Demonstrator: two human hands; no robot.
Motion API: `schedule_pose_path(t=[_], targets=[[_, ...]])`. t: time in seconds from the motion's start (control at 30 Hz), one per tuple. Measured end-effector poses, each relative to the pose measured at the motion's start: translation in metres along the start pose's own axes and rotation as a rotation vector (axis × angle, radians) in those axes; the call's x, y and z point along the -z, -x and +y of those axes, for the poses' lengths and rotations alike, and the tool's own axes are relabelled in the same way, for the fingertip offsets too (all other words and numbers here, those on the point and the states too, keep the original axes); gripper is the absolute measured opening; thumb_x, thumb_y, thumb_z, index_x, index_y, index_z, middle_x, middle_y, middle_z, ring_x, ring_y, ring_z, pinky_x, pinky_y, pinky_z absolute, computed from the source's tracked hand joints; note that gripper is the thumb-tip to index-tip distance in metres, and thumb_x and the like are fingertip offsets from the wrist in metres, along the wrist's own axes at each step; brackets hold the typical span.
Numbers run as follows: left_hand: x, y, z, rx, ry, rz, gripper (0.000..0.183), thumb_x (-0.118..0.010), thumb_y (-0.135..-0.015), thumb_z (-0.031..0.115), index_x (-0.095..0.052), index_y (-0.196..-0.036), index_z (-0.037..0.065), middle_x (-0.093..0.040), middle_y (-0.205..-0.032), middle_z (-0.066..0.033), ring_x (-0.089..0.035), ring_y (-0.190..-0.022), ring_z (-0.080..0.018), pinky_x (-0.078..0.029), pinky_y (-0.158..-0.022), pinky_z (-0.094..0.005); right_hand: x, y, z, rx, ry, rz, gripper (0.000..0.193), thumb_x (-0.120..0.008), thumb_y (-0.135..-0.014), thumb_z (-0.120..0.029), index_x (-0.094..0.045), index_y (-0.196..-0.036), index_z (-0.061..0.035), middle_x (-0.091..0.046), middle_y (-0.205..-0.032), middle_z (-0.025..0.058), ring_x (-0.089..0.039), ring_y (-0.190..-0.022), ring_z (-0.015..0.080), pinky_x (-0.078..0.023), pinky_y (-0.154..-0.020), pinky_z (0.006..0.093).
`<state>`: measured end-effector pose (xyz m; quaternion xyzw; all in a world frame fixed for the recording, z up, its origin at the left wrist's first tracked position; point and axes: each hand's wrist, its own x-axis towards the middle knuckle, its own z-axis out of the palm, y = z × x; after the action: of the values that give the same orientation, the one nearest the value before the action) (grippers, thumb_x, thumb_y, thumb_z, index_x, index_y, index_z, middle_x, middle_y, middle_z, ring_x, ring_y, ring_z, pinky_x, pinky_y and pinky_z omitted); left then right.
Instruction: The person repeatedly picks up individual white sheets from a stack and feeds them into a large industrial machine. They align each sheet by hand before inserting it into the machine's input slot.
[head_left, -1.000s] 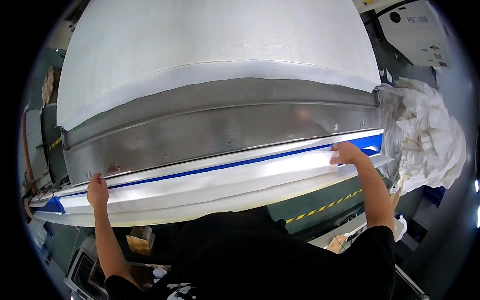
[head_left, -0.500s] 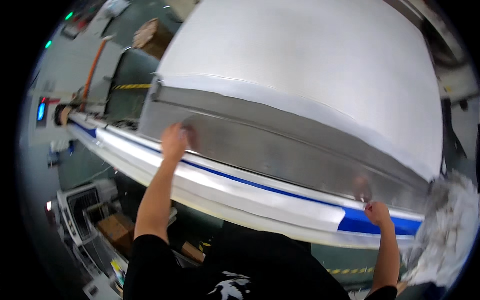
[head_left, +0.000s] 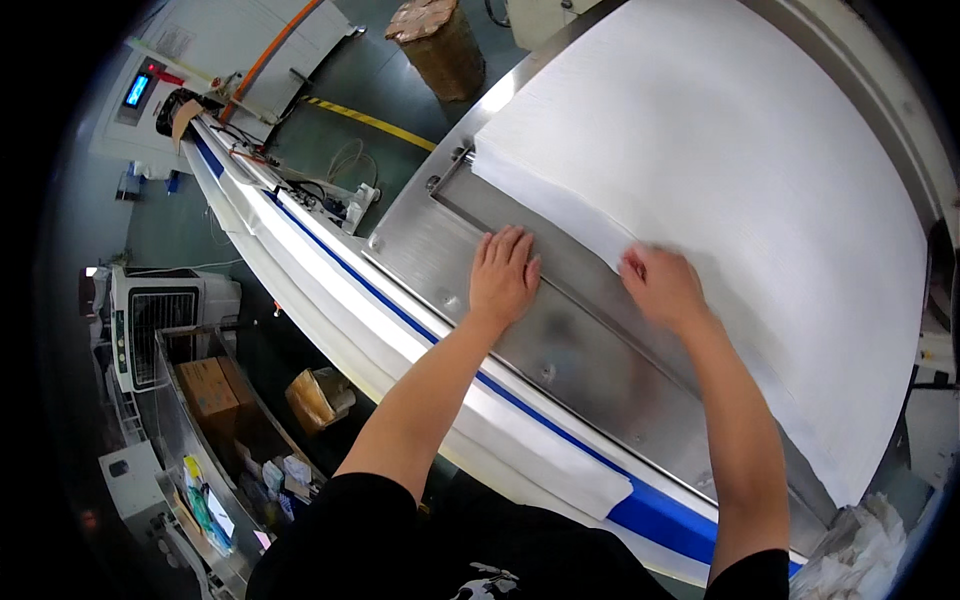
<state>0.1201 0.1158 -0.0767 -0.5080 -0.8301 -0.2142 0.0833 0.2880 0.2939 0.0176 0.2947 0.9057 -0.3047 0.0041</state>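
A large white sheet [head_left: 720, 150], fabric or paper, covers the broad machine table ahead of me. Its near edge lies along a grey metal plate [head_left: 590, 375]. My left hand [head_left: 505, 280] rests flat on this plate, fingers stretched out and holding nothing. At the sheet's near edge, my right hand [head_left: 665, 288] is closed, with thumb and fingertips pinching the edge. Between my body and the plate runs a long padded bar with white cloth [head_left: 540, 455] over it and a blue strip [head_left: 665, 522] showing at its right part.
Bunched whitish material [head_left: 865, 560] hangs at the near right corner. On the left stand an air cooler [head_left: 165, 325] and an open bin [head_left: 255, 430] with cartons and odds and ends. A wrapped brown roll [head_left: 440, 60] stands on the floor beyond the table's left side.
Both hands have left the long bar and moved forward. My left now lies on the metal plate, while my right has come inward to the sheet's edge. The view has turned.
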Motion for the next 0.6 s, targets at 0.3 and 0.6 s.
schedule_pose_path(t=[0.3,0.6], targets=[[0.004,-0.005,-0.002,0.051,0.070,-0.042,0.037,-0.055,-0.086,0.023,-0.053,-0.118,0.005,-0.051,-0.125,-0.0099,-0.045,-0.121,-0.0268,-0.029,-0.106,-0.0454,-0.031,-0.181,-0.054,0.127,-0.165,0.116,0.018,-0.057,-0.081,-0.023,-0.065,-0.085,-0.0081,-0.067,-0.082,0.0110,-0.063,-0.078,0.0306,-0.050,-0.071,0.0395],[0.005,-0.008,-0.007,0.087,0.123,-0.074,0.041,-0.057,-0.083,0.021,-0.050,-0.121,0.005,-0.050,-0.125,-0.0115,-0.044,-0.121,-0.0280,-0.029,-0.105,-0.0457,-0.039,-0.197,-0.060,0.028,-0.049,0.155,0.017,-0.058,-0.080,-0.026,-0.067,-0.084,-0.0114,-0.067,-0.079,0.0086,-0.064,-0.077,0.0282,-0.050,-0.070,0.0397]])
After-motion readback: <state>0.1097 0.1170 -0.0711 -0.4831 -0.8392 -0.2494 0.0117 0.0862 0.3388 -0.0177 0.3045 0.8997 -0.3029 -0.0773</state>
